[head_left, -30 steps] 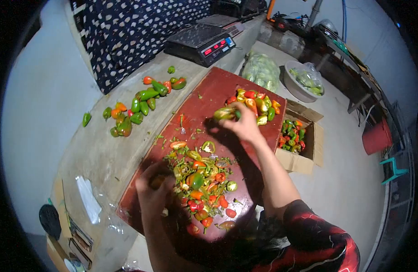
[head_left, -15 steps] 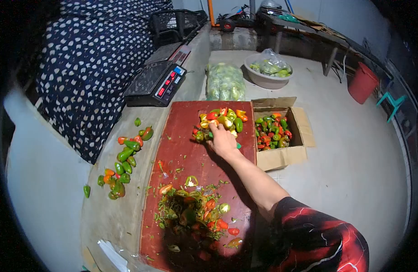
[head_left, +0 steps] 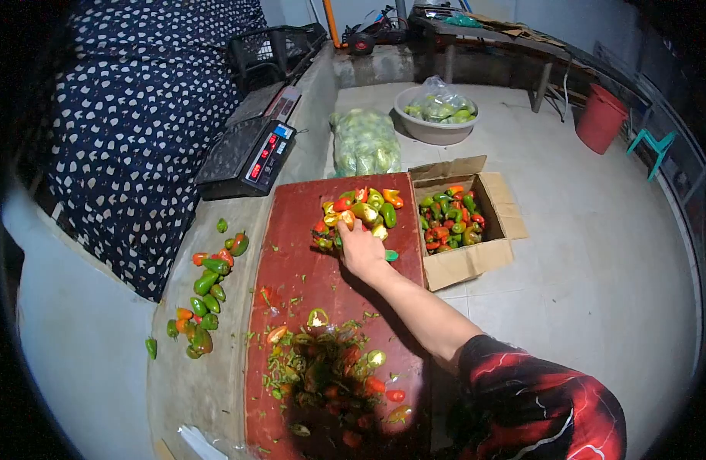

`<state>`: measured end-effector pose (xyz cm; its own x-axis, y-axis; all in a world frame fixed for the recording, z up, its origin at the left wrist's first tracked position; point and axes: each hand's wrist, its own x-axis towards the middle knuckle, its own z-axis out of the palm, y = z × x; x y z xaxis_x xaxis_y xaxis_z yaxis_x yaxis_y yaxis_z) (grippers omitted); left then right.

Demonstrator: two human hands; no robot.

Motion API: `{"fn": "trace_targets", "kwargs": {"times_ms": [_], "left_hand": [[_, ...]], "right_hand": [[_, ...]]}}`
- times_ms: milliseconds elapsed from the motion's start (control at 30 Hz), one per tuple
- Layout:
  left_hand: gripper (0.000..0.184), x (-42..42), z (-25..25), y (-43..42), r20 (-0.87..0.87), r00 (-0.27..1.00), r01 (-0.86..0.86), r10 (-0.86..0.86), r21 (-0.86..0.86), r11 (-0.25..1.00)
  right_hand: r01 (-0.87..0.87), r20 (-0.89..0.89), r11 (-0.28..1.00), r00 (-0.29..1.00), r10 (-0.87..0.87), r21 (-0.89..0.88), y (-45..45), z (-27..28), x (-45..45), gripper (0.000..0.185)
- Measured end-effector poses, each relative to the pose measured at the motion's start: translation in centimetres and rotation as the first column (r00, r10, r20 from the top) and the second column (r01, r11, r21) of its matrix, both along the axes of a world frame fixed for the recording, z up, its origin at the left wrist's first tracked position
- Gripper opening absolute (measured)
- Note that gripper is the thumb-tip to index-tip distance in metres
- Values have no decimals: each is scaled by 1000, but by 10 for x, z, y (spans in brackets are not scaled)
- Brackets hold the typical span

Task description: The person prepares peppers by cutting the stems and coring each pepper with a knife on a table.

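My right hand (head_left: 363, 251) reaches across the red board (head_left: 292, 230) into a pile of cut bell peppers (head_left: 364, 211) at its far end. The fingers are curled, with the fingertips against an orange pepper piece (head_left: 345, 219); what lies under the palm is hidden. A smooth bright green object (head_left: 391, 255) shows beside the palm, its kind unclear. Nearer me, a heap of pepper stems, cores and scraps (head_left: 322, 360) lies on the board, partly in dark shadow. My left hand is out of view.
Whole peppers (head_left: 207, 284) lie on the concrete ledge (head_left: 177, 383) at left, below a digital scale (head_left: 246, 161). Right of the board stands an open cardboard box (head_left: 476, 264) holding peppers. Beyond are a filled plastic bag (head_left: 364, 142), a basin (head_left: 437, 132) and a red bin (head_left: 600, 119).
The view has shifted slightly, with the board now a little lower and further left. My right hand has drawn slightly nearer me at the pile, its fingers still among the cut peppers.
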<state>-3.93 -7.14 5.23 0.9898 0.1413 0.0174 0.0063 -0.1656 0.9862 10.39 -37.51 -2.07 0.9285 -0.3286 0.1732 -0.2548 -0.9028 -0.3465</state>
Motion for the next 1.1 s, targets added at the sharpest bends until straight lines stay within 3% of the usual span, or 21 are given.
{"fn": "trace_targets", "kwargs": {"times_ms": [567, 900, 1033, 1067, 1100], "left_hand": [[27, -3, -6, -3, 2, 999, -35, 35, -64, 997], [25, -14, -7, 6, 11, 995, -95, 98, -160, 983], [25, -24, -3, 10, 31, 983, -157, 178, -348, 924], [25, -25, -3, 10, 20, 979, -169, 201, -469, 867], [25, -23, -8, 13, -17, 988, -122, 151, -680, 723]], "right_hand": [[-41, 125, 996, 992, 32, 77, 16, 15, -7, 71], [-135, 84, 985, 988, 127, 106, 35, 35, -21, 63], [-260, 109, 957, 963, 247, 131, 55, 32, -28, 56], [-300, 121, 946, 951, 286, 124, 63, 31, -31, 53], [-329, 98, 938, 943, 319, 112, 69, 31, -34, 51]]}}
